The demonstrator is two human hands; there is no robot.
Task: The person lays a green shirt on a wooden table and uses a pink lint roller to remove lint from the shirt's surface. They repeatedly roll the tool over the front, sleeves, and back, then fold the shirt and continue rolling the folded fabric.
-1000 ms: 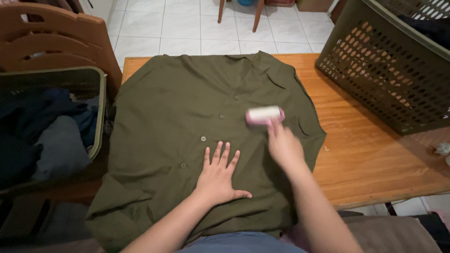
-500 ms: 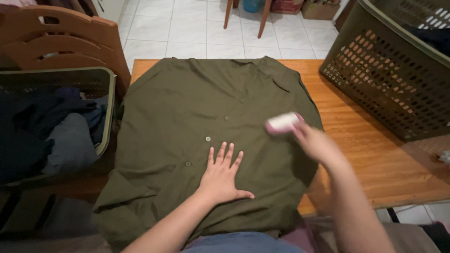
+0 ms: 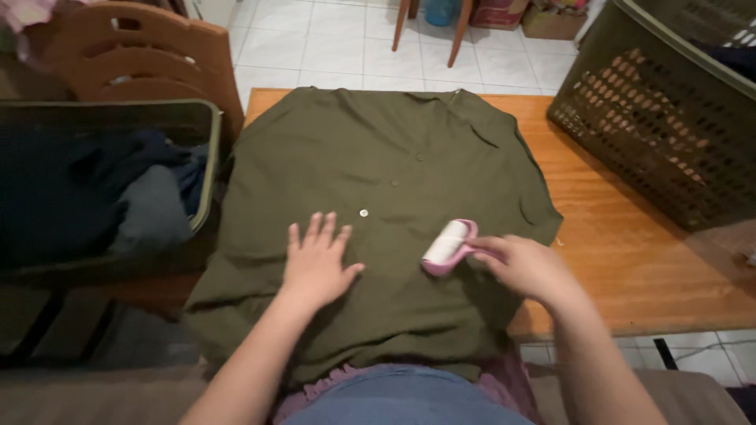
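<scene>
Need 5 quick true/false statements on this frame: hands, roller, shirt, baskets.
1. The left hand lies flat on the shirt. True.
2. The right hand holds a pink lint roller. True.
3. The roller is lifted clear of the shirt, over the bare table. False: it rests on the shirt, right of the buttons.
4. The left basket holds dark clothes. True.
5. The shirt is folded in half. False: it is spread flat, collar away from the person, over the wooden table.
</scene>
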